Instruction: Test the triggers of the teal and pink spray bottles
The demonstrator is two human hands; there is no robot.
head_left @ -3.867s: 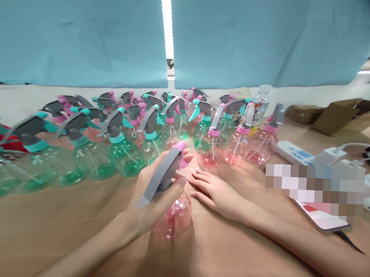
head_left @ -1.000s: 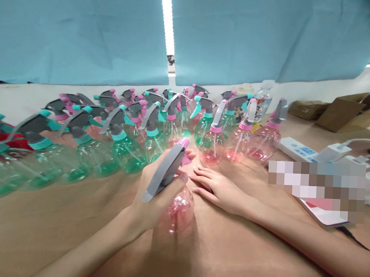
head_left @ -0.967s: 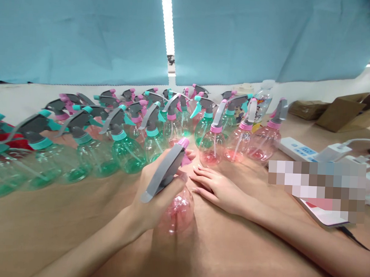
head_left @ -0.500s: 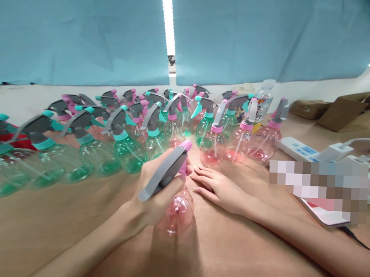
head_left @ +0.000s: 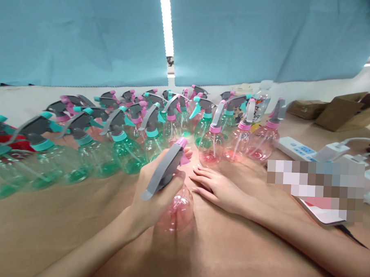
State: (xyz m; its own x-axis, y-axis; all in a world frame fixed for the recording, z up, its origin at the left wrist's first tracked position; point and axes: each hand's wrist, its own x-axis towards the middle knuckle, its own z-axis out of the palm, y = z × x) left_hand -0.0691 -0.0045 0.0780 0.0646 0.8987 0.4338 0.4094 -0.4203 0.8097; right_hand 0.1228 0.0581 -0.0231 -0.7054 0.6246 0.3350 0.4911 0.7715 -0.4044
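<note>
My left hand [head_left: 153,194] is wrapped round the neck of a pink spray bottle [head_left: 178,211] that stands on the table. Its grey head with a pink nozzle rises above my grip and faces away from me; the collar is hidden by my fingers. To the right, my right hand [head_left: 219,187] lies flat on the tabletop, fingers spread and holding nothing, a little apart from the bottle. Just beyond it stands another pink spray bottle [head_left: 211,150]. A green spray bottle [head_left: 129,154] stands past my left hand, in a row of similar ones.
Several green and pink spray bottles crowd the back and left of the wooden table [head_left: 107,229]. At right are a white power strip [head_left: 297,148] with plugs, a phone-like device [head_left: 325,216] partly blurred out, and a cardboard box [head_left: 342,110]. A clear labelled bottle [head_left: 262,101] stands behind.
The spray head in my left hand has turned slightly, its nozzle shifting a little left, and more of the pink trigger shows. My right hand stays flat on the table.
</note>
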